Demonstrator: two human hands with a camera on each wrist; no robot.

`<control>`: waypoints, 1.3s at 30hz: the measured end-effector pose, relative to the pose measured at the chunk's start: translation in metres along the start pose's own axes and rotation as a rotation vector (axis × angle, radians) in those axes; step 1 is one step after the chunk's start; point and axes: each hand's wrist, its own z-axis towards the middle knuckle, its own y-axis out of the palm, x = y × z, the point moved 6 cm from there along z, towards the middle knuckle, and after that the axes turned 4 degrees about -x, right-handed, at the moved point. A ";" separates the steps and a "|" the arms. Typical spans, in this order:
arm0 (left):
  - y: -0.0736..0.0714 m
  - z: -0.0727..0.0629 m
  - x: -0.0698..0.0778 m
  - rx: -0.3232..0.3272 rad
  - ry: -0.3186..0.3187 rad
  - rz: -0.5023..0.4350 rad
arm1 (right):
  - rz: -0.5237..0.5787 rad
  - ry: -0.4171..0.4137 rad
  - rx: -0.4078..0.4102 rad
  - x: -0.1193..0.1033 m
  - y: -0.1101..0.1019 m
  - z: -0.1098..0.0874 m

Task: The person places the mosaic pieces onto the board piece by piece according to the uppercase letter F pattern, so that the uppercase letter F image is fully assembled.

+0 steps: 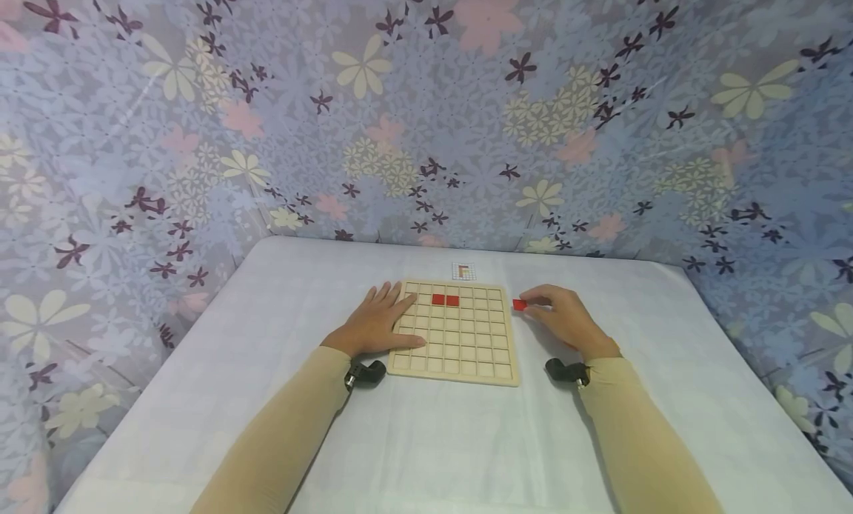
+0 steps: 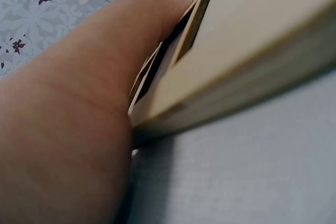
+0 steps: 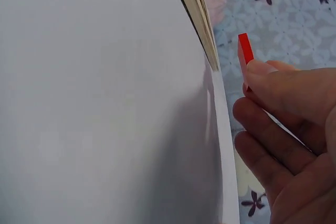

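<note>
A wooden grid board point(image 1: 469, 372) lies on the table, with two red square tiles point(image 1: 445, 300) side by side in an upper row. My left hand point(image 1: 376, 325) rests on the board's left edge, fingers spread and straight; in the left wrist view the thumb point(image 2: 152, 17) lies over the rim. Right of the board, my right hand point(image 1: 566, 321) pinches another red tile point(image 3: 244, 56) between thumb and fingertips. That tile is held apart from the board, near its upper right side. The other fingers of this hand are loosely bent.
Behind the board lies a small card point(image 1: 463, 271) printed with a coloured grid pattern. A white cloth point(image 1: 440, 447) covers the table. Flowered fabric point(image 1: 426, 114) hangs behind and at both sides. Each wrist wears a small black camera point(image 1: 565, 371).
</note>
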 end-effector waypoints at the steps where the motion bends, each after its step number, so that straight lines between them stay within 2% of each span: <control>1: 0.000 0.000 0.000 0.000 -0.001 -0.001 | 0.005 -0.005 -0.005 -0.002 0.002 0.002; 21: -0.002 0.000 0.001 0.002 0.012 0.002 | 0.048 -0.059 -0.091 -0.036 0.030 0.028; 29: -0.002 -0.001 0.000 0.005 0.009 -0.003 | -0.020 -0.064 -0.138 -0.048 0.039 0.042; 33: -0.001 0.000 -0.002 0.012 0.010 0.004 | -0.018 -0.076 -0.160 -0.057 0.046 0.048; 39: 0.000 0.000 -0.002 0.003 0.013 0.005 | -0.037 -0.065 -0.139 -0.061 0.054 0.056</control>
